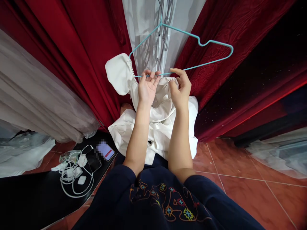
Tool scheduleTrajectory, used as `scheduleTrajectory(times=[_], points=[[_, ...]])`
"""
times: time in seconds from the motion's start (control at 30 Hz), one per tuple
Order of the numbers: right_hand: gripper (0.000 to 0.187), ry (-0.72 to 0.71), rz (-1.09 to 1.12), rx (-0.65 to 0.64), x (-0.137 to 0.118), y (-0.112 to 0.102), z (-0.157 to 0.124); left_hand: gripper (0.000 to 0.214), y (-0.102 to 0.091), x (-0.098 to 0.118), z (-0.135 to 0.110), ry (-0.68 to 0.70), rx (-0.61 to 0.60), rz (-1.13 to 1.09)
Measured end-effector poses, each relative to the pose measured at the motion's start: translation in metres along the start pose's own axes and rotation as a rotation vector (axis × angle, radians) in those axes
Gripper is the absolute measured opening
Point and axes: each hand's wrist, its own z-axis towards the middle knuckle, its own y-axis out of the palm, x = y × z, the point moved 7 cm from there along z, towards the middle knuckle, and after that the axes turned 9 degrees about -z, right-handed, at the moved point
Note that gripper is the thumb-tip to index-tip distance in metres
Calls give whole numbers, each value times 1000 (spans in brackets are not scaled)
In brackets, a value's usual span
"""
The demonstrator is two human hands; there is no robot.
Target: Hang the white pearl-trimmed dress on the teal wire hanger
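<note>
A thin light-blue clothes hanger (216, 42) is held up in front of me. On its left end hangs one puffed sleeve of a white pearl-trimmed garment (118, 75); the hanger's right end is bare. The rest of the white cloth drapes down over my lap. My left hand (147, 88), palm turned up, has its fingers curled at the hanger's lower bar. To its right, my right hand (181, 89) pinches the garment's pearl-edged opening with the thumb, its index fingertip near the same bar. Folds hide part of the neckline.
Red drapes (79, 48) and a patterned red cloth (230, 19) hang ahead, with white fabric between. At lower left, a black bench (28, 198) carries a lit phone (105, 150) and tangled white cables (72, 180). Reddish floor tiles (251, 198) lie at right.
</note>
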Motion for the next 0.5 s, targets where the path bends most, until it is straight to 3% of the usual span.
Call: scheduleTrajectory(times=[0.07,0.13,0.23,0.37,0.5], points=[[45,60,-17,55,4,-5,-10,44,0,3,-3,35,33,34],[45,152,-41,226,19,-20,-20,40,-4,9,-5,65,63,27],[15,363,-106,497,53,-56,-29,35,-10,19,-4,66,85,-13],[48,560,-159,511,82,-101,-10,30,-16,24,-2,47,87,-54],[53,503,-185,591,70,-135,32,35,-16,26,-2,80,80,-21]])
